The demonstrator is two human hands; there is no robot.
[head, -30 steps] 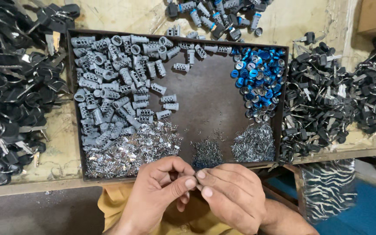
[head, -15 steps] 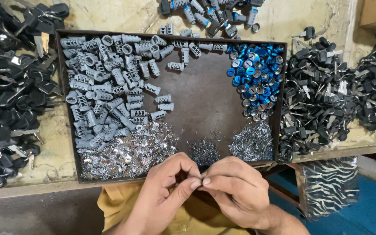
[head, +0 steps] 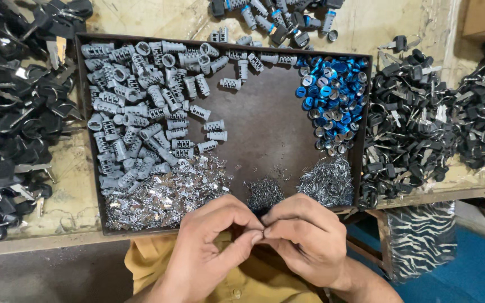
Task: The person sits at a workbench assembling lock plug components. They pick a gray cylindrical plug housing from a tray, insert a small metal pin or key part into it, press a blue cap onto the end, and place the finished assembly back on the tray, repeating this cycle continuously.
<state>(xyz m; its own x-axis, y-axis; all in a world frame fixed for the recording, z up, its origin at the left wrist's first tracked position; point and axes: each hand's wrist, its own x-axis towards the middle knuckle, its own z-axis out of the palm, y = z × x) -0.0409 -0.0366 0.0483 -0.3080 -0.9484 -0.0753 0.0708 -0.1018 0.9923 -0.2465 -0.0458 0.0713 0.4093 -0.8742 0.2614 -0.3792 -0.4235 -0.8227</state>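
Note:
My left hand (head: 209,252) and my right hand (head: 310,241) meet fingertip to fingertip just in front of the near edge of a dark tray (head: 265,123). Both pinch one tiny part that the fingers almost wholly hide. Inside the tray lie several grey lock cylinders (head: 136,112) at the left and blue-rimmed caps (head: 332,95) at the far right. Along the near side are shiny flat metal pieces (head: 164,193), a small heap of tiny springs (head: 264,193) and a heap of thin pins (head: 326,182). The spring heap is nearest to my hands.
Piles of black-headed keys lie left (head: 7,123) and right (head: 411,129) of the tray on the worn bench. Several assembled cylinders (head: 276,17) lie beyond the tray. A zebra-patterned cloth (head: 422,235) hangs at the lower right. Yellow clothing (head: 254,280) is under my hands.
My hands have risen a little toward the tray's near edge, fingertips still pinched together. The right hand's fingers have curled further over the left's.

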